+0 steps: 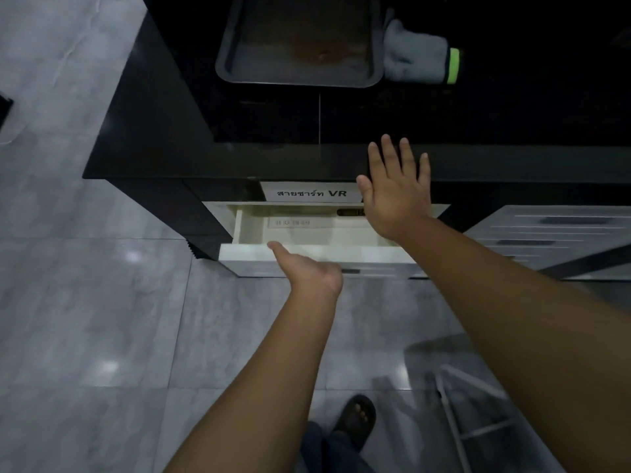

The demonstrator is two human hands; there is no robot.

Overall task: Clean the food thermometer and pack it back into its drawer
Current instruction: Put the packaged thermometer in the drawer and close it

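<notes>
— Left hand [312,273] grips the drawer [314,254] front; right hand [396,196] hovers flat, empty.
— That dark thing inside, possibly the thermometer [350,212]. Push squarely, fingers clear.

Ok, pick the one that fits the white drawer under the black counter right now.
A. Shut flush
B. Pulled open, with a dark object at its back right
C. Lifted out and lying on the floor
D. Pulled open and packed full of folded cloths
B: the white drawer stands pulled out under the black counter, its pale floor mostly bare, with a dark object at the back right beside the open right hand.
</notes>
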